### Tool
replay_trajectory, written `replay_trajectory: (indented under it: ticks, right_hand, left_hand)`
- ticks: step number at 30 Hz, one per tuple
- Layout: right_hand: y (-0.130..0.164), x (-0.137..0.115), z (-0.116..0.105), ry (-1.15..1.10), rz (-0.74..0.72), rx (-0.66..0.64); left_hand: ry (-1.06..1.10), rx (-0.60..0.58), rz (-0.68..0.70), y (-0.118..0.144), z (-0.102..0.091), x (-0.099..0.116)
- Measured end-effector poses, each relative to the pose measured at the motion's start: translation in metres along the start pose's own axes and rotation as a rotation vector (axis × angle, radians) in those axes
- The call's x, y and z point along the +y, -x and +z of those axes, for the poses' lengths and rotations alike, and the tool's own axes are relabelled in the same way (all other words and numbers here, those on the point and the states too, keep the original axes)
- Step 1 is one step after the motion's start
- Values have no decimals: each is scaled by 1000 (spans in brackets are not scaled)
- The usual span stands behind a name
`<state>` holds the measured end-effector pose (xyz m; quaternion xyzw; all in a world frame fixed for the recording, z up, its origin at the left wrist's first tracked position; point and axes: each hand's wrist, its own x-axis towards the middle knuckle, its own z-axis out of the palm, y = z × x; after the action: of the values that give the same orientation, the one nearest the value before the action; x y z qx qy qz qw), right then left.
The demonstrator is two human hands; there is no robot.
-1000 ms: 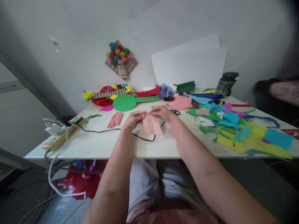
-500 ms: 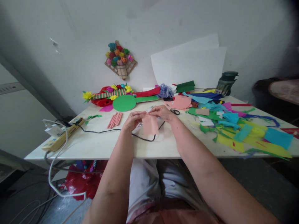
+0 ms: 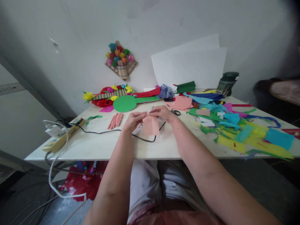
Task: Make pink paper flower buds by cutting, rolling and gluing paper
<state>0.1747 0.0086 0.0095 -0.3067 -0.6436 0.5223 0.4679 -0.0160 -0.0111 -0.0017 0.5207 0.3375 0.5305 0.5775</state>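
A small sheet of pink paper (image 3: 151,126) hangs down between my hands over the white table. My left hand (image 3: 134,120) pinches its upper left edge, and my right hand (image 3: 162,113) pinches the upper right edge. Both sets of fingers are closed close together at the top. Behind them a small whitish object shows in part; its kind is hidden. To the left lie several rolled pink paper sticks (image 3: 115,121). Just past my right hand rest black-handled scissors (image 3: 175,112). A black cord (image 3: 145,140) runs beneath the paper.
On the left stands a yellow power strip (image 3: 62,137) with a white charger and cables. Colourful paper scraps (image 3: 234,125) cover the right side. At the back are a green paper-covered disc (image 3: 124,103), blue yarn (image 3: 166,91) and a dark bottle (image 3: 227,83). White sheets (image 3: 187,67) lean on the wall.
Almost nothing differs. Both hands stay in the same place, still pinching the pink paper, with only a slight shift of the fingers.
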Motion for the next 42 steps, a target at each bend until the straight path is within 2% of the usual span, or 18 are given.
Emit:
replay_trajectory:
  ticks: [11, 17, 30, 42]
  right_hand:
    - [2, -4, -2, 26, -5, -13]
    - [2, -5, -4, 7, -1, -1]
    - [1, -2, -7, 53, -1, 13]
    - [-2, 4, -10, 57, -12, -1]
  left_hand:
    - [-47, 11, -2, 2, 3, 3]
    - [-85, -31, 12, 0, 0, 1]
    - [-200, -53, 18, 0, 0, -1]
    - [-216, -73, 15, 0, 1, -2]
